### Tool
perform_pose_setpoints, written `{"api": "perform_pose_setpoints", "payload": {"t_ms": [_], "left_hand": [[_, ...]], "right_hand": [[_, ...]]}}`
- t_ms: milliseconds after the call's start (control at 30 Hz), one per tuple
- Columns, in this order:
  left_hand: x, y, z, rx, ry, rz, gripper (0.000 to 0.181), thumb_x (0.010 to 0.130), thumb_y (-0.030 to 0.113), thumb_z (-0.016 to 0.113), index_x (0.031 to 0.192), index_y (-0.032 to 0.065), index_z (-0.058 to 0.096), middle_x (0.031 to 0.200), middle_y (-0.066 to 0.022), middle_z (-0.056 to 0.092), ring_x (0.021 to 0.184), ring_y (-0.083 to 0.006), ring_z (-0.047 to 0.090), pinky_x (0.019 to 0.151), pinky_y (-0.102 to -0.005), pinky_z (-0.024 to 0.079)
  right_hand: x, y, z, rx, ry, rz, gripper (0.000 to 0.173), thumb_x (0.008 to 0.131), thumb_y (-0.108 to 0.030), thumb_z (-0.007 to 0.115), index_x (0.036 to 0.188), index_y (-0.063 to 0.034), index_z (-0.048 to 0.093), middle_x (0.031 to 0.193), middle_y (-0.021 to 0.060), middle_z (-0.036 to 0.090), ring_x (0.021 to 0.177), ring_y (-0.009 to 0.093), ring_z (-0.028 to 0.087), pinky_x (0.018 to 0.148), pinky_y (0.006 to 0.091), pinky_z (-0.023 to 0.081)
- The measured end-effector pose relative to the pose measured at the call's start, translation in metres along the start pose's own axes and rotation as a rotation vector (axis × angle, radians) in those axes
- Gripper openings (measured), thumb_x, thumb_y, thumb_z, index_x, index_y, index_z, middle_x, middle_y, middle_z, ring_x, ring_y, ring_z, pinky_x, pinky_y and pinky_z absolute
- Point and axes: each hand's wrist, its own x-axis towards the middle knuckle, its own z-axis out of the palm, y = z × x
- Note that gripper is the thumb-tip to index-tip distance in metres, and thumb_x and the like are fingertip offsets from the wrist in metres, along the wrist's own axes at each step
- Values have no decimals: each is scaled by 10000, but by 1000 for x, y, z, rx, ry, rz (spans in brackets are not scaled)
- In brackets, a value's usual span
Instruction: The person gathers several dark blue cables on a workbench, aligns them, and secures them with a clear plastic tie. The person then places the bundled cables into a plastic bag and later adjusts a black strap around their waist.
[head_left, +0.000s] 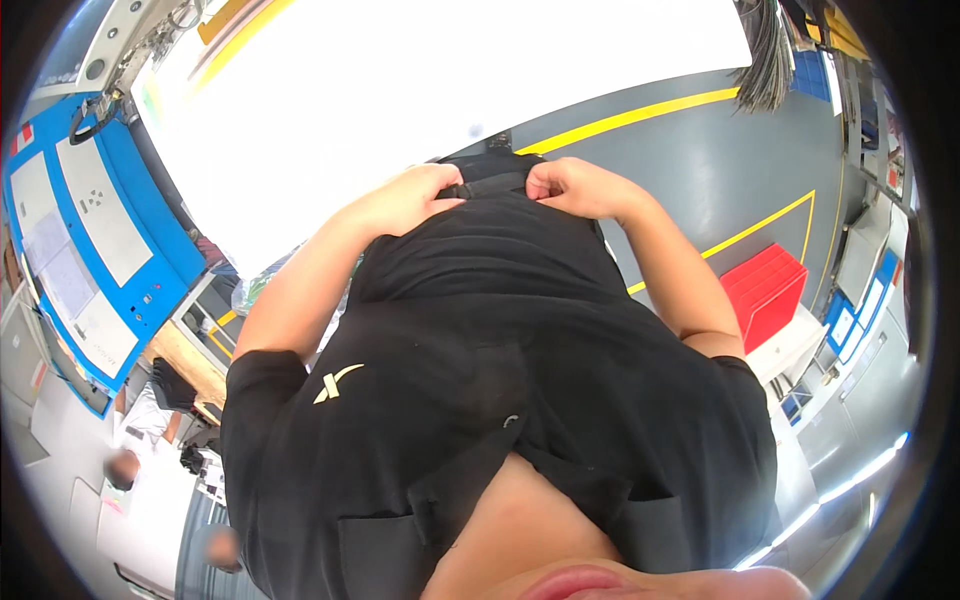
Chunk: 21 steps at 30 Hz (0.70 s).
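At my waist, a black waist strap (495, 184) crosses the front of my black shirt (480, 255). Its left part carries a dark buckle-like piece (454, 193), pinched between the thumb and fingers of my left hand (412, 196). My right hand (577, 187) has its fingers curled around the strap's other side, a short gap away from the left. Cloth and fingers partly hide the strap's ends. Directly in front of my hands lies a white, overexposed tabletop (390, 90).
A blue cabinet with white panels (109, 217) stands at left. At right are a red bin (765, 292) and grey floor with yellow lines (630, 120). A bundle of dark wires (765, 67) hangs by the table's far right corner. Two people (146, 420) (221, 547) are behind at left.
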Motion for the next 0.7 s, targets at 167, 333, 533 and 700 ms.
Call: {"api": "perform_pose_setpoints", "payload": {"t_ms": [167,333,533,700], "left_hand": [[-1,8,5,-116,118,-14,198,1012,161,641,1102,-15,632,947,-161,666,883,-285,635,801,-398,499],[4,-6,11,-122,9,-90,232,1014,234,651,1076,15,603,950,-179,660,874,-333,645,808,-415,517],[37,-52,35,59,-164,167,200,1001,265,655,1042,77,603,932,-158,632,874,-337,650,774,-435,522],[83,-19,30,18,-524,25,239,1044,248,619,1111,19,614,939,-156,670,878,-260,661,815,-378,514]], "right_hand": [[0,7,14,-103,154,-92,138,962,-145,676,936,-18,630,823,104,677,770,220,633,711,368,511],[-9,21,34,44,260,-106,124,991,-131,649,937,-20,637,860,114,670,801,212,620,741,372,518],[-53,45,68,154,407,-119,305,1015,-303,624,940,-9,652,863,181,667,824,323,649,773,432,512],[-116,148,203,762,912,438,245,944,-234,590,887,-16,686,795,133,672,766,239,652,741,395,515]]}}
